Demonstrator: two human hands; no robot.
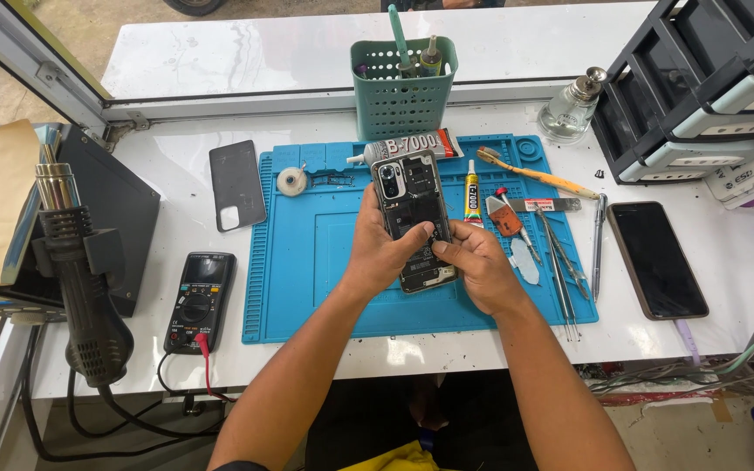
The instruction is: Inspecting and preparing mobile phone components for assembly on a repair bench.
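Note:
My left hand (379, 251) and my right hand (482, 266) together hold an opened smartphone (412, 205) with its back cover off, above a blue work mat (307, 262). The phone's inner boards and camera module face up. The left hand grips the phone's left edge with the thumb across its middle. Fingers of the right hand pinch at the phone's lower right part; whether they hold a small piece is hidden. A dark phone back cover (237, 185) lies left of the mat.
A green basket (401, 92) of tools stands behind the mat, with two glue tubes (412, 146), a toothbrush (538, 174), tweezers (560, 253) and a tape roll (291, 180) on the mat. A second phone (656, 259) lies right; multimeter (198, 301) and hot-air gun (80, 279) left; drawers (709, 87) back right.

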